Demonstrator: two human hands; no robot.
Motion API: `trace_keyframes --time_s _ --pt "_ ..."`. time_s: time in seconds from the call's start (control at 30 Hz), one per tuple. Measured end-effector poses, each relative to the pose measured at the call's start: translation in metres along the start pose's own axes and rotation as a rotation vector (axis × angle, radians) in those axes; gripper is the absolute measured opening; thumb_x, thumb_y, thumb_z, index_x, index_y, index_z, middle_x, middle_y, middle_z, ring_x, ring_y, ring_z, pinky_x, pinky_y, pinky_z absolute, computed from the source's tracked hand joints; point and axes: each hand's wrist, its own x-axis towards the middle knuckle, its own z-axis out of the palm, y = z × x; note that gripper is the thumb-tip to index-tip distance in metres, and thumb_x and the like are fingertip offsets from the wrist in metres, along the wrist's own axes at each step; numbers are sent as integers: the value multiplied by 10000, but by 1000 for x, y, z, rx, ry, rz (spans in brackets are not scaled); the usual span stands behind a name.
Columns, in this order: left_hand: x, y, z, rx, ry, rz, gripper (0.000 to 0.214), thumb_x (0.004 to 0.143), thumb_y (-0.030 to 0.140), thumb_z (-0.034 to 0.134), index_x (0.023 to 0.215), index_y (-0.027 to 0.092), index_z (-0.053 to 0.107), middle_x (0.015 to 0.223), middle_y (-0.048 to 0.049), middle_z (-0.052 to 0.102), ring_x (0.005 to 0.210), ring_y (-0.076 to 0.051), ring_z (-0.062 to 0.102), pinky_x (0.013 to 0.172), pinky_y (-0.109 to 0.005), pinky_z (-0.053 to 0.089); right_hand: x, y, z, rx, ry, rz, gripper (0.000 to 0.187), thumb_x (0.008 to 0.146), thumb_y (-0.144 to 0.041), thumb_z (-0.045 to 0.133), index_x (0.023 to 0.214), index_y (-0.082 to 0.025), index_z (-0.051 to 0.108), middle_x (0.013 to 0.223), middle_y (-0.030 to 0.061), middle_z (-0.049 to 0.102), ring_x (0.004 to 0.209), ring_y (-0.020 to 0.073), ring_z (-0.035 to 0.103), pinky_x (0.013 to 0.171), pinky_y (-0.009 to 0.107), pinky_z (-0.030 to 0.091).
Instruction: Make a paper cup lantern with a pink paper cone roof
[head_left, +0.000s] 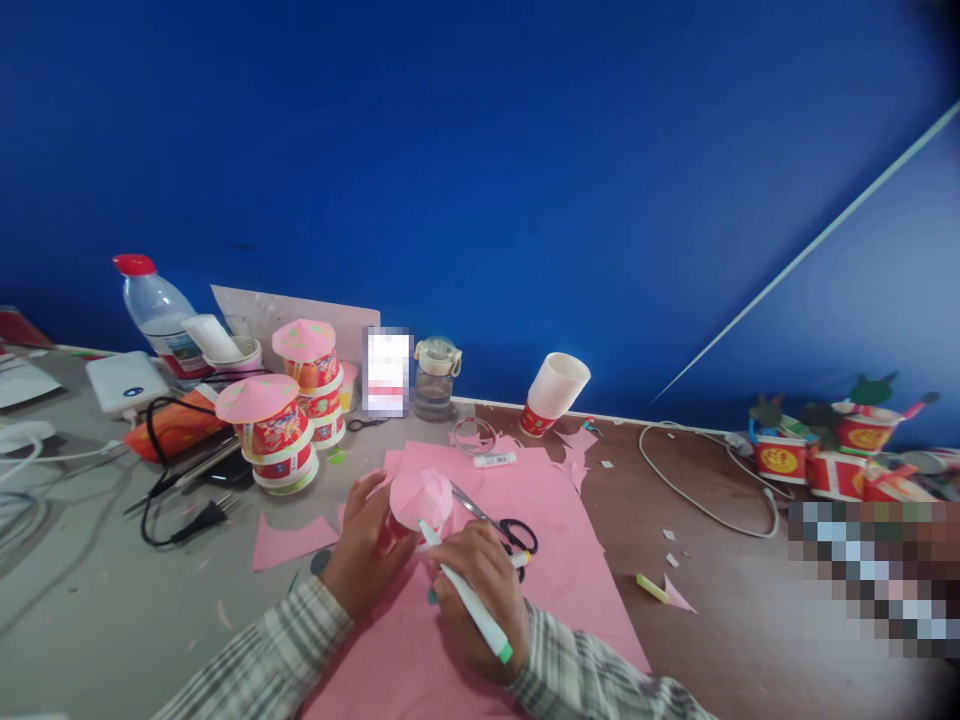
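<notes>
My left hand [371,555] is closed around the side of a small paper cup craft with a pink cone-shaped paper roof [420,497]; most of the cup is hidden by my hands. In my right hand [480,585] is a white marker pen [474,608] with a green end, its tip at the roof's lower edge. Whether the tip touches the paper is hard to see. Beneath both hands lies a large pink paper sheet [570,590]. Black-handled scissors [517,537] rest on it beside my right hand, and a white glue stick [495,460] lies near its far edge.
Two pink-roofed cup towers [279,440] [307,375] stand at left, near a bottle [161,315] and a black plug cable [199,522]. Behind are a clear water jar [436,380] and stacked paper cups [555,392]. Cup crafts [780,458] and a white cable [697,510] are at right.
</notes>
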Motion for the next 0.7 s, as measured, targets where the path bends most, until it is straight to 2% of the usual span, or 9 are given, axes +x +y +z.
trace_keyframes --time_s 0.37,0.7 --pt "-1 -4 2 34 7 12 460 542 317 591 987 249 494 995 -62 590 1061 -301 396 900 -531 315 0 -2 0 -5 14 -19 229 748 -124 546 946 -227 603 729 7 679 615 205 641 707 408 496" --pt "1 2 -1 -18 26 6 401 544 322 602 928 238 524 983 -69 581 1035 -295 411 859 -489 383 -2 0 2 -19 21 22 249 750 -129 548 961 -247 606 737 -8 682 637 206 646 724 404 491"
